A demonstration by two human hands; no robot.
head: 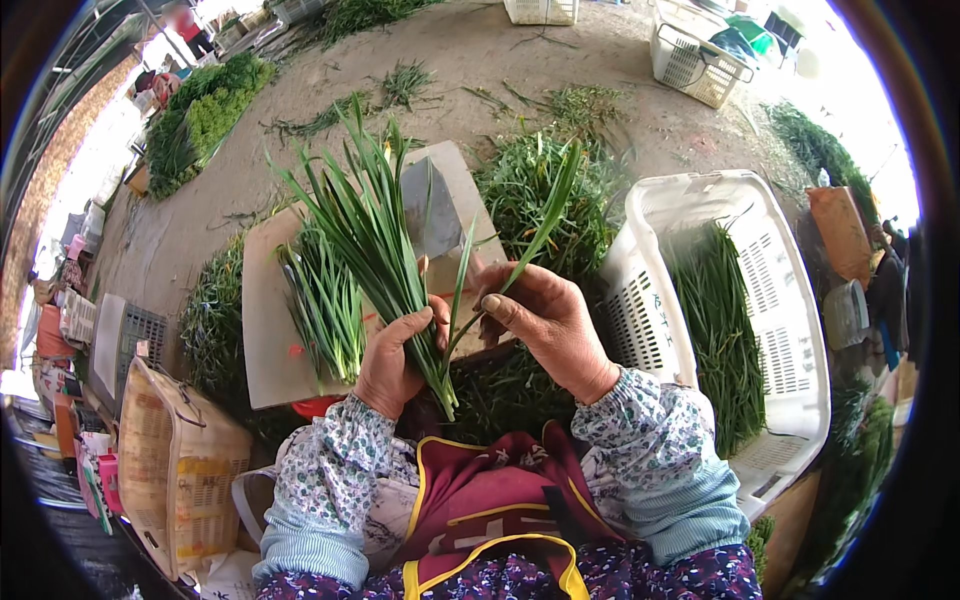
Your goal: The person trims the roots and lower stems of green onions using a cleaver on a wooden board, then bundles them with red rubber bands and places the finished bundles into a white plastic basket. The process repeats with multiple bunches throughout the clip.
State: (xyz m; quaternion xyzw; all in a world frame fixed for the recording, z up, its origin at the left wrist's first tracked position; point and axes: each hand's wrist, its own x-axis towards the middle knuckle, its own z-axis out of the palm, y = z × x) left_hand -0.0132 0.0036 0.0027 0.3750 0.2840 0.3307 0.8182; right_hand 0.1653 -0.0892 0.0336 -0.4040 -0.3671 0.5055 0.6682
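My left hand (397, 352) is closed around a bunch of long flat green leaves, which look like Chinese chives (375, 232). Their pale cut ends point down towards my apron (510, 487), and the tips fan out away from me. With thumb and fingers, my right hand (547, 315) pinches a single leaf (551, 210) at the bunch's right side. Beyond my hands lies a pale board (270, 330). On its left part rests a second bunch of chives (322, 300). A broad metal blade (431, 206) lies towards its far side, its near end partly hidden.
To my right stands a white plastic crate (652, 322) holding neatly laid chives (712, 330). Loose leaves (540, 187) heap up beyond the board. An orange-tinged crate (180, 465) stands at left. More crates (697, 67) and a green pile (202, 120) sit further off, near people.
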